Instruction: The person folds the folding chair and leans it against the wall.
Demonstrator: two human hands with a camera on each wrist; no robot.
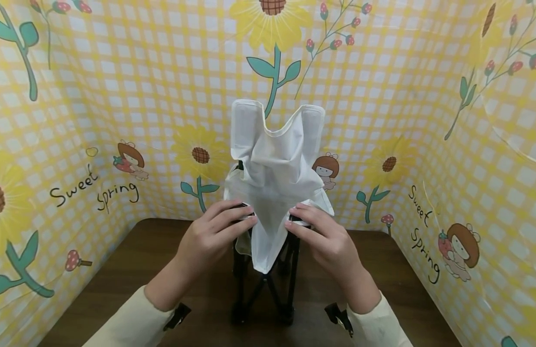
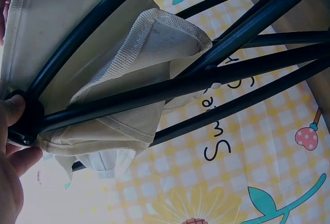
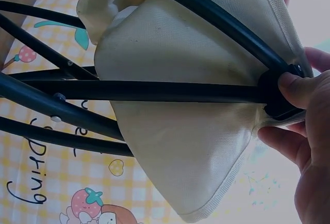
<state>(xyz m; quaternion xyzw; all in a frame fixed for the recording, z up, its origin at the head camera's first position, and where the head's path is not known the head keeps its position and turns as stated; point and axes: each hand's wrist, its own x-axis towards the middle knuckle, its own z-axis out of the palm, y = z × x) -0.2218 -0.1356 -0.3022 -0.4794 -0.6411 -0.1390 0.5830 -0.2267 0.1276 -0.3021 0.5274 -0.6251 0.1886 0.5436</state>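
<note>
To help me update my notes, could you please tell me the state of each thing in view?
Left hand: pinching a frame corner.
Right hand: pinching the opposite corner.
White fabric: spread over the frame's top, creased, its near point hanging down; fastening cannot be told.
Black frame: standing on the table, rods crossed.
Checked backdrop: hung up, rippled.

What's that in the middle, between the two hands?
White cloth, drooping to a point between the left hand and the right hand. The head view shows it. Both hands pinch the black frame.
</note>
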